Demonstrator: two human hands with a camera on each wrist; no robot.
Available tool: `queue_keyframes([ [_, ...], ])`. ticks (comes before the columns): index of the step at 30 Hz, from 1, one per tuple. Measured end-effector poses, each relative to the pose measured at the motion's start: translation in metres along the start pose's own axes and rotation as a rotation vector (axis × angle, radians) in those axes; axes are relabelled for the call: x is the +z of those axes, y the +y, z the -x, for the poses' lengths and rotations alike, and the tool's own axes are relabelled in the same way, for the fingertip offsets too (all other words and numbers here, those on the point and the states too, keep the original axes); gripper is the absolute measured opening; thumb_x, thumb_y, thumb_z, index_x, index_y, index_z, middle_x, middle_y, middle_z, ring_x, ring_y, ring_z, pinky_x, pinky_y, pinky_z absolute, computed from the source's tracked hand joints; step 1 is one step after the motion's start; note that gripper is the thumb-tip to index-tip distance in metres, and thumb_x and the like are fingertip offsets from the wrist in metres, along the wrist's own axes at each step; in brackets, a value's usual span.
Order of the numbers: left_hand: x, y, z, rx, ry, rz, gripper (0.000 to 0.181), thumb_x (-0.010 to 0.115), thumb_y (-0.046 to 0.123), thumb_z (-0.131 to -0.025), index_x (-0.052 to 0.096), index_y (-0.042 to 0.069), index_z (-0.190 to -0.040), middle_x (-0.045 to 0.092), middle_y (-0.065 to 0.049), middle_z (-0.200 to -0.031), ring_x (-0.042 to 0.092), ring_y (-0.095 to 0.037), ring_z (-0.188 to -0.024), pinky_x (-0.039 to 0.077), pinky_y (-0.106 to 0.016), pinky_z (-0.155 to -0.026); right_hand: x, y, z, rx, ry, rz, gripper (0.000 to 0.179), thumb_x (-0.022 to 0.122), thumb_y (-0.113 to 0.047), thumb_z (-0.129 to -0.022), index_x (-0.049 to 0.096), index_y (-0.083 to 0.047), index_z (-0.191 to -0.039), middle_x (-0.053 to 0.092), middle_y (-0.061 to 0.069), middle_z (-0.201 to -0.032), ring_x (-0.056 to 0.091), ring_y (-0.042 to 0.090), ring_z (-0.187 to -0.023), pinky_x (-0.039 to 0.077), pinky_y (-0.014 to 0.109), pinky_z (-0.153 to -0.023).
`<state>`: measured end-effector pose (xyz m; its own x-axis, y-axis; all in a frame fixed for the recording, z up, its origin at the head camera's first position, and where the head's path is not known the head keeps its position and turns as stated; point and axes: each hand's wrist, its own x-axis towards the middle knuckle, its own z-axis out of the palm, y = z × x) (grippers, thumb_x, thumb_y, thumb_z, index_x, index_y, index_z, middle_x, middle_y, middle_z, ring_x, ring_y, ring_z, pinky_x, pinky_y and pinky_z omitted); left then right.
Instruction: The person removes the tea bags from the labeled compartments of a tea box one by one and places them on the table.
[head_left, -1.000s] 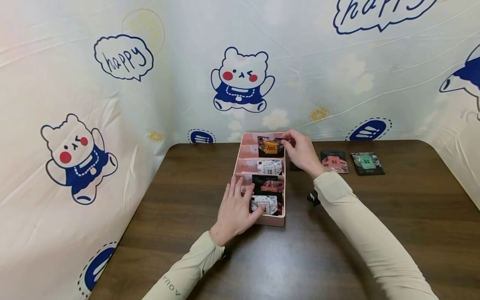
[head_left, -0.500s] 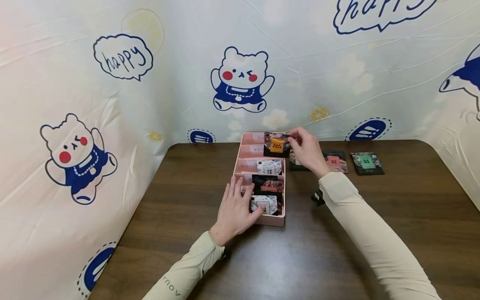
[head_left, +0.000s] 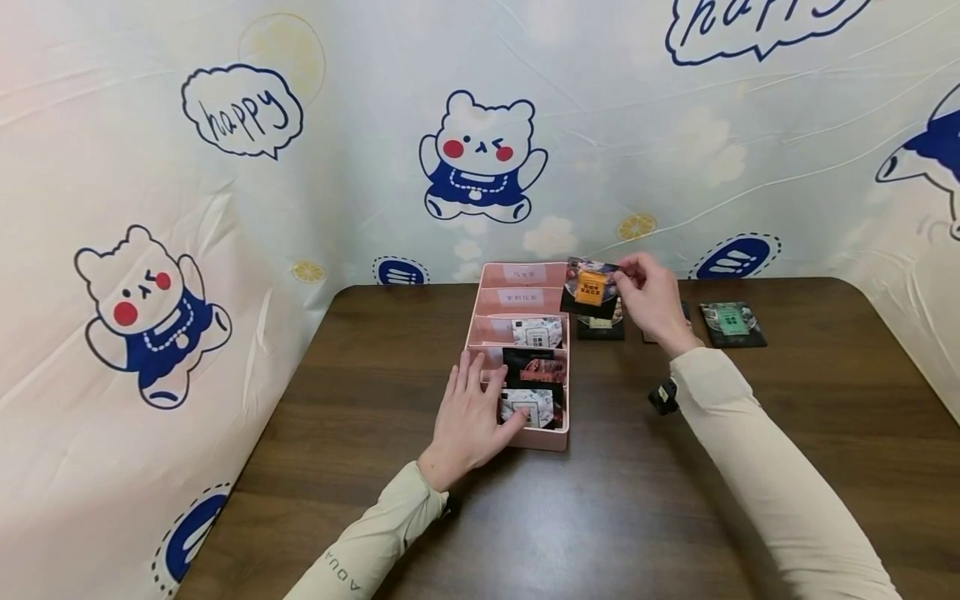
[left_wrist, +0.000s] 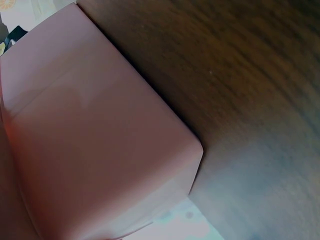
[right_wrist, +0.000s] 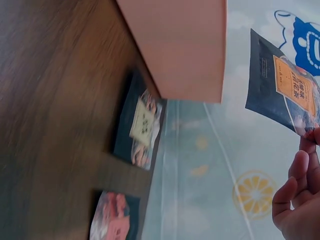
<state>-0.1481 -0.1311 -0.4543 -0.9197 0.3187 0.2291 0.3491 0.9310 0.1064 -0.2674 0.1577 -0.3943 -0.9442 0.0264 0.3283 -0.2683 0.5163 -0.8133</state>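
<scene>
My right hand (head_left: 654, 302) pinches the edge of a black tea sachet (head_left: 591, 288) with an orange label. It holds the sachet up at the far right corner of a long pink compartment box (head_left: 546, 440); in the right wrist view the sachet (right_wrist: 282, 82) stands clear of the box wall (right_wrist: 185, 45). My left hand (head_left: 468, 421) rests on the box's near left side with fingers extended, its thumb over a white sachet (head_left: 527, 407). Another white sachet (head_left: 537, 333) and a black one with a red label (head_left: 542, 368) fill nearer compartments. The two farthest compartments show only paper labels.
Right of the box, a sachet with a pale yellow label (right_wrist: 142, 126) lies on the wooden table (head_left: 615, 500). Beside it is a pink-labelled sachet (right_wrist: 117, 222), mostly hidden by my right hand in the head view. A green-labelled sachet (head_left: 732, 324) lies farther right. A printed curtain (head_left: 600, 167) hangs behind.
My right hand has drawn the orange-labelled sachet rightward from over the box's far compartments to past its right edge, uncovering the compartment labels. The left hand keeps its place.
</scene>
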Motion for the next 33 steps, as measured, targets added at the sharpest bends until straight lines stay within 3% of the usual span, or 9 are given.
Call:
queue_keyframes([
  [8, 0.0, 0.001, 0.0, -0.006, 0.01, 0.005, 0.073, 0.045, 0.065, -0.088, 0.052, 0.013, -0.138, 0.037, -0.021, -0.15, 0.024, -0.042, -0.145, 0.023, -0.054, -0.117, -0.015, 0.016, 0.008, 0.052, -0.008, 0.036, 0.024, 0.052, -0.021, -0.098, 0.06, -0.002, -0.112, 0.06, 0.013, -0.096, 0.051, 0.017, -0.071, 0.044, 0.02, -0.056],
  [16, 0.0, 0.0, 0.0, -0.011, 0.004, 0.002, 0.073, 0.043, 0.066, -0.088, 0.052, 0.013, -0.138, 0.036, -0.021, -0.15, 0.024, -0.042, -0.145, 0.022, -0.054, -0.117, -0.017, 0.027, 0.015, 0.13, -0.079, 0.058, 0.025, 0.054, -0.021, -0.097, 0.061, -0.002, -0.114, 0.063, 0.015, -0.097, 0.058, 0.023, -0.07, 0.05, 0.024, -0.055],
  [24, 0.0, 0.0, 0.0, -0.007, 0.008, 0.001, 0.073, 0.043, 0.066, -0.087, 0.052, 0.013, -0.137, 0.037, -0.021, -0.149, 0.024, -0.041, -0.145, 0.024, -0.055, -0.116, -0.01, 0.032, 0.022, 0.121, -0.169, 0.142, 0.019, 0.058, -0.014, -0.094, 0.064, 0.0, -0.105, 0.069, 0.018, -0.093, 0.058, 0.023, -0.076, 0.045, 0.028, -0.064],
  [33, 0.0, 0.0, 0.0, 0.0, 0.017, -0.001, 0.073, 0.045, 0.065, -0.087, 0.053, 0.013, -0.137, 0.038, -0.021, -0.148, 0.025, -0.039, -0.145, 0.024, -0.055, -0.116, -0.006, 0.038, 0.03, 0.172, -0.287, 0.183, 0.023, 0.06, -0.018, -0.093, 0.065, 0.001, -0.106, 0.07, 0.019, -0.097, 0.065, 0.028, -0.083, 0.046, 0.032, -0.071],
])
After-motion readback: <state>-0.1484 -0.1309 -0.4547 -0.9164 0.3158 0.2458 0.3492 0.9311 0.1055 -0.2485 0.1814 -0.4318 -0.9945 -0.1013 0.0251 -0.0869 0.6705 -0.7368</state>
